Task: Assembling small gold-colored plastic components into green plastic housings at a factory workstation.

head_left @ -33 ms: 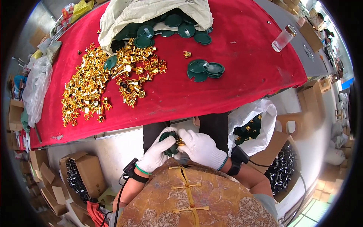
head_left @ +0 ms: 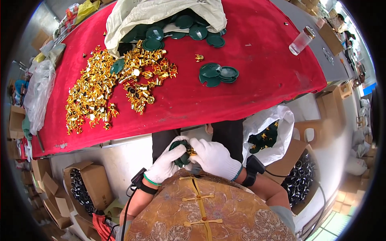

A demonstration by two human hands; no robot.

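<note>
In my lap, just off the table's front edge, my left hand (head_left: 163, 164), in a white glove, is closed round dark green round discs (head_left: 176, 148). My right hand (head_left: 215, 156), also gloved in white, meets it from the other side. Its fingers pinch a small gold pronged piece (head_left: 192, 152) against the discs; the fingertips partly hide it. Beyond my hands, a heap of such gold pieces (head_left: 90, 90) covers the left of the table. A few loose green discs (head_left: 211, 70) lie overlapping to the right of the heap.
On the red-covered table (head_left: 249, 84), a white sack (head_left: 128, 22) spills green discs. A glass bottle (head_left: 301, 41) stands far right. Right of my legs, an open white bag (head_left: 287, 120) holds green discs with gold pieces. Cartons of dark parts (head_left: 94, 184) flank me on both sides.
</note>
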